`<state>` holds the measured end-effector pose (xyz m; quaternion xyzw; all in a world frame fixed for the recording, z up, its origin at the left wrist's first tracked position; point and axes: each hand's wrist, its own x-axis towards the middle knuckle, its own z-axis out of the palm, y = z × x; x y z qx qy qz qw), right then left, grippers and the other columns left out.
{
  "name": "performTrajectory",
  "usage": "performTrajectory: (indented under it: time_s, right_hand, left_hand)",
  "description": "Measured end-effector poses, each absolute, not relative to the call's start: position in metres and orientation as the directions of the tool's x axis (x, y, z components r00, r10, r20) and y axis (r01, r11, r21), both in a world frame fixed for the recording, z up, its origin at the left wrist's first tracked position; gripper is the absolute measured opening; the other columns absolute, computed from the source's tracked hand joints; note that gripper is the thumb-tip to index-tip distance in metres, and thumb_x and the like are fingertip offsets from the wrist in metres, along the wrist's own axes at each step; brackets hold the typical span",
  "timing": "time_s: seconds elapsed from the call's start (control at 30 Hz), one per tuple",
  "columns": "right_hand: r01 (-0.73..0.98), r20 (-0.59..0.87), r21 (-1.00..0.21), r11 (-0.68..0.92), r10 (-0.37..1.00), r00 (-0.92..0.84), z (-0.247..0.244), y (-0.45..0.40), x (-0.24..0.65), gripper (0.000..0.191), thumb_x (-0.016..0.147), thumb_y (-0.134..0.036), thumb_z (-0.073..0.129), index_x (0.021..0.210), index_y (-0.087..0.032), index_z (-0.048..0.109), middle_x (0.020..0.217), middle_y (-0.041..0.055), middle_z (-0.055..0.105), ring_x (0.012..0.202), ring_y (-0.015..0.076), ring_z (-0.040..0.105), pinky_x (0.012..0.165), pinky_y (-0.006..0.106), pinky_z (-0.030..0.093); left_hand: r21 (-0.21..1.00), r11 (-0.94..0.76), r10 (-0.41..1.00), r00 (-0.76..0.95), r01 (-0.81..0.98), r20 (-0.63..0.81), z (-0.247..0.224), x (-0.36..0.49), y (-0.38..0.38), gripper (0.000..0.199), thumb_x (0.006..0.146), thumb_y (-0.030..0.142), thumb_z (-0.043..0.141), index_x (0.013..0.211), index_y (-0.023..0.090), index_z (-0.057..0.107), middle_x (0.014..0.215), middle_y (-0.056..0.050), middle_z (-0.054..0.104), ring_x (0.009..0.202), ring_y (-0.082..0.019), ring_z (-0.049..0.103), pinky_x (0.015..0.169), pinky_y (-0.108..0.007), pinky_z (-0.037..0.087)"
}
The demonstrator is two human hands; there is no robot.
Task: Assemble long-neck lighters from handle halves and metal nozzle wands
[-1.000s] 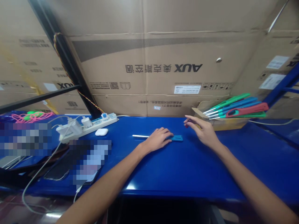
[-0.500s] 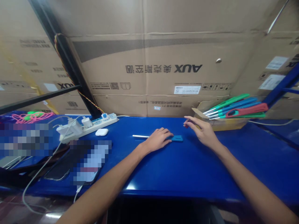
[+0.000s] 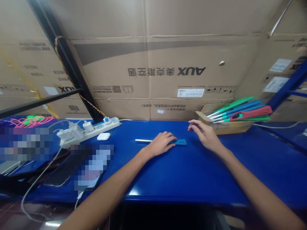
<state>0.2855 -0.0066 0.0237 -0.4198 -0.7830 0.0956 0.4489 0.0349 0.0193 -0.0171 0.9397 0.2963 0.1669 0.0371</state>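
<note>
A blue lighter (image 3: 181,142) with a long metal rod (image 3: 143,140) lies across the blue tabletop. Over its middle rests my left hand (image 3: 162,143), fingers closed round the handle; the rod sticks out to the left and the handle's end to the right. My right hand (image 3: 205,134) is raised to the right of the lighter, thumb and fingers pinched together. A small dark reddish bit shows at its fingertips, too small to identify. That hand is apart from the lighter and close to an open cardboard box (image 3: 232,128).
The box holds several green, blue and red lighters (image 3: 250,112). At the left are a white power strip (image 3: 99,128) with plugs, a white earphone case (image 3: 104,136), a blurred phone (image 3: 94,169) and cables. Large cartons (image 3: 153,54) stand behind the table (image 3: 168,182).
The camera view has shifted slightly. The reddish bit at my right fingertips shows less than before. My left hand stays on the lighter.
</note>
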Motion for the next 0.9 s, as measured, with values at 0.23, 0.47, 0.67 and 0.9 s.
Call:
performTrajectory:
  time_s: [0.23,0.47,0.67,0.9]
  right_hand:
    - [0.564,0.633,-0.514,0.646,0.73,-0.257,0.0249,-0.0077,0.2828,0.027,0.104,-0.041,0.044,0.116,-0.022,0.059,0.092,0.0064,0.071,0.082,0.0204,0.069,0.081,0.037,0.057]
    - [0.569,0.627,-0.513,0.643,0.733,-0.264,0.0238,-0.007,0.2852,0.026,0.103,-0.041,0.047,0.116,-0.022,0.059,0.093,0.0066,0.072,0.082,0.0203,0.07,0.081,0.036,0.057]
    - [0.581,0.626,-0.511,0.633,0.737,-0.254,0.023,-0.0068,0.2855,0.026,0.103,-0.041,0.048,0.114,-0.021,0.06,0.09,0.0062,0.072,0.081,0.0203,0.07,0.08,0.036,0.057]
    - [0.57,0.624,-0.515,0.64,0.736,-0.263,0.0258,-0.0083,0.2843,0.027,0.104,-0.04,0.044,0.118,-0.022,0.058,0.093,0.0069,0.071,0.083,0.0202,0.07,0.08,0.037,0.058]
  left_hand:
    - [0.167,-0.824,0.566,0.769,0.542,0.297,-0.0185,0.0349,0.0196,0.028,0.106,0.035,0.049,0.128,0.022,0.06,0.126,-0.007,0.064,0.116,-0.024,0.057,0.095,-0.037,0.044]
    - [0.165,-0.822,0.569,0.768,0.546,0.295,-0.0188,0.0349,0.0197,0.028,0.105,0.034,0.05,0.128,0.022,0.06,0.126,-0.007,0.064,0.116,-0.023,0.057,0.094,-0.037,0.045]
    - [0.169,-0.822,0.569,0.768,0.545,0.294,-0.0172,0.035,0.0187,0.027,0.106,0.034,0.05,0.128,0.022,0.06,0.126,-0.007,0.064,0.117,-0.023,0.057,0.094,-0.036,0.045]
    - [0.169,-0.822,0.568,0.767,0.543,0.3,-0.0189,0.0349,0.0195,0.027,0.105,0.034,0.05,0.127,0.022,0.06,0.126,-0.006,0.064,0.115,-0.023,0.057,0.094,-0.036,0.044]
